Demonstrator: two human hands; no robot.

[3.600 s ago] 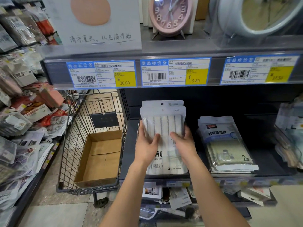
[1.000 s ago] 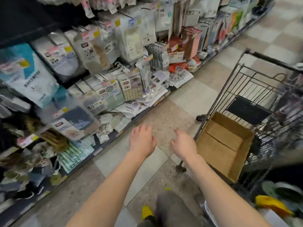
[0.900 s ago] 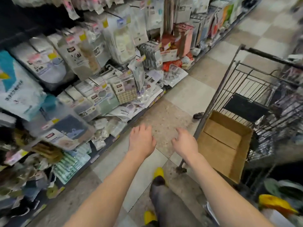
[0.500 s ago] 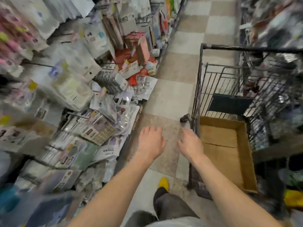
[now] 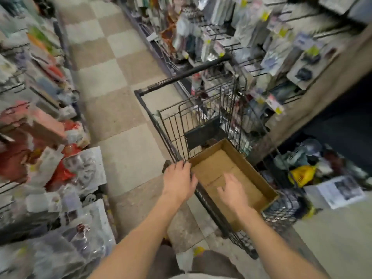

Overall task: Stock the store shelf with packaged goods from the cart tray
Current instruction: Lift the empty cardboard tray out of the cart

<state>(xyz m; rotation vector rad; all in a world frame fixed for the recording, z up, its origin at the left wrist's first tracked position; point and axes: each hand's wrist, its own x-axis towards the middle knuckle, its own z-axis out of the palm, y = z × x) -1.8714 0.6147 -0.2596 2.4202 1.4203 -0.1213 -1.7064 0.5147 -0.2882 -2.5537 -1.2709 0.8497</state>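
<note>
In the aisle between two racks of hanging goods, a wire shopping cart (image 5: 201,117) stands just ahead of the person, slightly to their right. A cardboard tray (image 5: 209,168) sits on the basket floor. The left hand (image 5: 179,178) is on the cart's near top rim, right at the tray's corner, with its fingers bent over the wire in what looks like a grip. The right hand (image 5: 233,191) hovers above the tray with its fingers loosely apart, holding nothing.

The tray lies flat with its open face up. Its long axis runs along the cart's length, from the dark panel (image 5: 203,133) at the handle end down toward the cart's front, which in this view is a diagonal from upper left to lower right. Only its brown floor and a flap seam are visible, with no packaged goods inside.

The step in hand looks like a return to the cart for more stock. Since nothing shows in the tray to pick up, the stocking from it may well be finished. The next move probably calls for the right hand to come down onto the tray's wall (image 5: 255,174) or the rim, to lift the tray out or to shift the cart along the tiled floor (image 5: 120,97). Both racks crowd close, so the hanging packets (image 5: 261,47) beside the cart could snag.
</note>
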